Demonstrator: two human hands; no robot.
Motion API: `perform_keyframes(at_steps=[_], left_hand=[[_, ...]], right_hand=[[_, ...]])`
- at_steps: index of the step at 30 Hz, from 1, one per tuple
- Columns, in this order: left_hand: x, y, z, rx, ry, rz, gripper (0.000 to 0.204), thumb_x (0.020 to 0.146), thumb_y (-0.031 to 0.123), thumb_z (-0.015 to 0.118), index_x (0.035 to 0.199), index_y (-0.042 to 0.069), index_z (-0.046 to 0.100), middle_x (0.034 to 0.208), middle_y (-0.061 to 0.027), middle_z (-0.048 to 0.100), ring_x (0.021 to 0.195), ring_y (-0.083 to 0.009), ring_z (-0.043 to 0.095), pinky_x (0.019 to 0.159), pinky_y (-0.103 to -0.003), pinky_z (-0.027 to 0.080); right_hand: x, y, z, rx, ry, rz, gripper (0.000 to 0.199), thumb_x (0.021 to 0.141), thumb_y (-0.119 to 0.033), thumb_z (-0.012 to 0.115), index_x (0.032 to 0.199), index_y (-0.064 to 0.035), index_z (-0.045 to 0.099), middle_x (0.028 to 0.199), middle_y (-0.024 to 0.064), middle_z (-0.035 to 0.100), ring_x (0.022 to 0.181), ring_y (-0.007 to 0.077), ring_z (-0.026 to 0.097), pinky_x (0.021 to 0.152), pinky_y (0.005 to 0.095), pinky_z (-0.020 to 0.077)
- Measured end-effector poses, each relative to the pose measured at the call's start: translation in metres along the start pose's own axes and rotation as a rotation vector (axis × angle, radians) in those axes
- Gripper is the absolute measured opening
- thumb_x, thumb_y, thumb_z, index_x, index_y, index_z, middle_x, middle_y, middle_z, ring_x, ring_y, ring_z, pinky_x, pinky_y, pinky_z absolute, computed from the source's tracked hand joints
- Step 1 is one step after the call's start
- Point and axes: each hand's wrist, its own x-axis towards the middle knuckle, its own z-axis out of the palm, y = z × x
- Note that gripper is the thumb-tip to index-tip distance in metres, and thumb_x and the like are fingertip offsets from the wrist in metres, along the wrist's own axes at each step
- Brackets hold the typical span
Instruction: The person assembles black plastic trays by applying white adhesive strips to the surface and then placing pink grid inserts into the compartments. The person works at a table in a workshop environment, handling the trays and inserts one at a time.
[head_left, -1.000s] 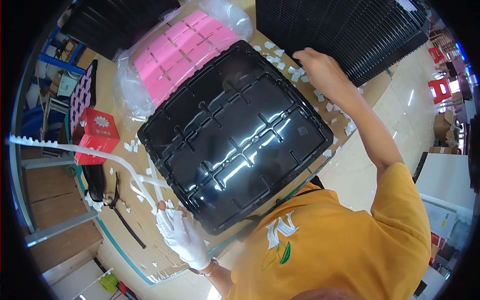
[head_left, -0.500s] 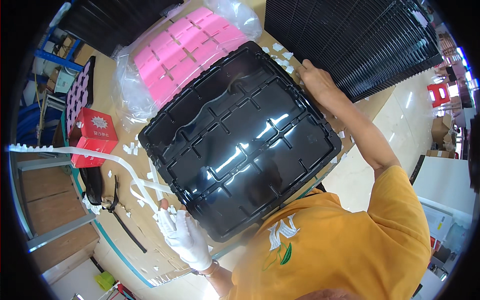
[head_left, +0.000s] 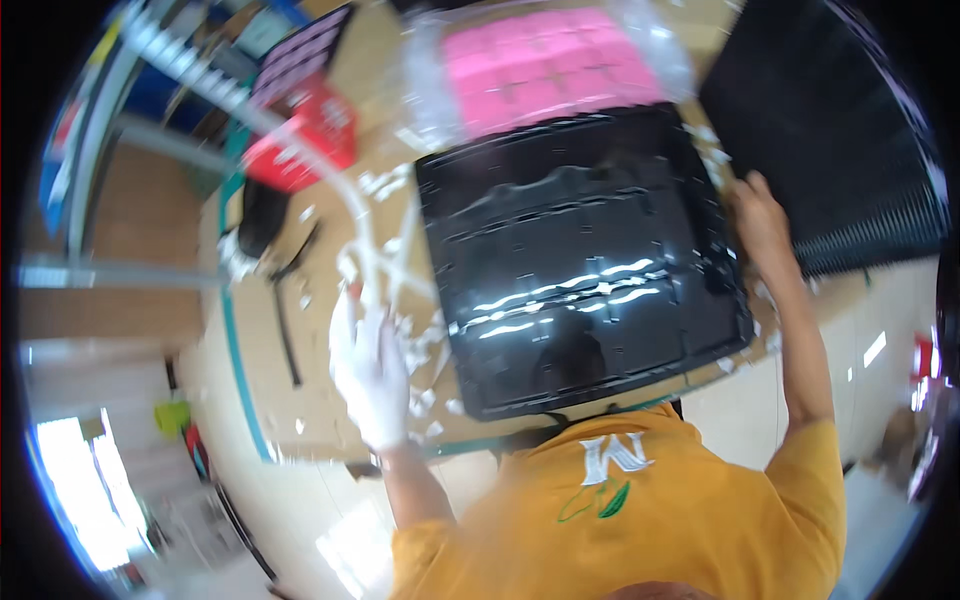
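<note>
Two hands out: my bare right hand (head_left: 757,215) grips the black tray's (head_left: 580,270) right edge, and my gloved left hand (head_left: 368,365), fingers spread, floats just left of it among white scraps (head_left: 425,360).

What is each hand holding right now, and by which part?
The right hand grips the black tray at its right edge. The gloved left hand holds nothing clearly; blur hides it.

Glossy black plastic tray (head_left: 590,290); matt pink foam (head_left: 550,65) under clear film; brown wood-look tabletop (head_left: 320,390); white cloth glove (head_left: 368,365).
</note>
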Motion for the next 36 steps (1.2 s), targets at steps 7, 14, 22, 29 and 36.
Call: perform_keyframes(at_steps=[7,14,22,29,36], left_hand=[[0.111,-0.076,0.044,-0.564,0.174,-0.274,0.054,0.086,0.011,0.067,0.134,-0.004,0.048,0.12,-0.0176,0.065,0.111,-0.0225,0.062,0.097,-0.032,0.046],[0.161,-0.105,0.1,-0.795,0.032,-0.27,0.045,0.082,0.001,0.066,0.124,-0.004,0.051,0.106,-0.0116,0.066,0.092,-0.0148,0.061,0.08,-0.032,0.05],[0.209,-0.083,0.019,-1.215,0.19,-0.208,0.05,0.087,0.013,0.07,0.128,-0.009,0.05,0.111,-0.0108,0.066,0.096,-0.0133,0.062,0.084,-0.028,0.049],[0.197,-0.046,0.001,-1.225,0.294,-0.227,0.021,0.087,0.011,0.071,0.103,-0.003,0.069,0.088,-0.0005,0.067,0.077,-0.0085,0.059,0.068,-0.023,0.047],[0.177,-0.042,-0.005,-1.014,0.433,-0.12,0.017,0.086,0.012,0.072,0.099,0.0,0.071,0.089,-0.0032,0.071,0.077,-0.0096,0.063,0.074,-0.025,0.05]], right_hand=[[0.001,-0.008,-0.028,0.191,0.02,-0.035,0.021,0.089,0.002,0.053,0.108,0.0008,0.062,0.096,0.0181,0.058,0.086,0.041,0.061,0.073,0.0439,0.0487],[-0.002,-0.057,-0.081,0.183,0.146,-0.14,0.016,0.091,0.0,0.057,0.106,0.001,0.062,0.093,0.0159,0.059,0.078,0.0345,0.062,0.069,0.0376,0.0499],[0.088,-0.242,-0.088,0.774,0.122,-0.563,0.018,0.09,-0.006,0.063,0.108,0.0001,0.063,0.084,0.0089,0.06,0.061,0.0165,0.056,0.055,0.0291,0.0464],[0.165,-0.375,-0.08,1.21,-0.061,-0.383,0.027,0.09,-0.021,0.067,0.109,-0.001,0.066,0.084,0.002,0.065,0.059,0.0079,0.057,0.051,0.0229,0.0427],[0.159,-0.411,-0.08,1.226,-0.156,-0.359,0.025,0.087,-0.026,0.073,0.094,-0.0026,0.068,0.072,-0.0015,0.06,0.057,0.0041,0.053,0.047,0.0204,0.0383]])
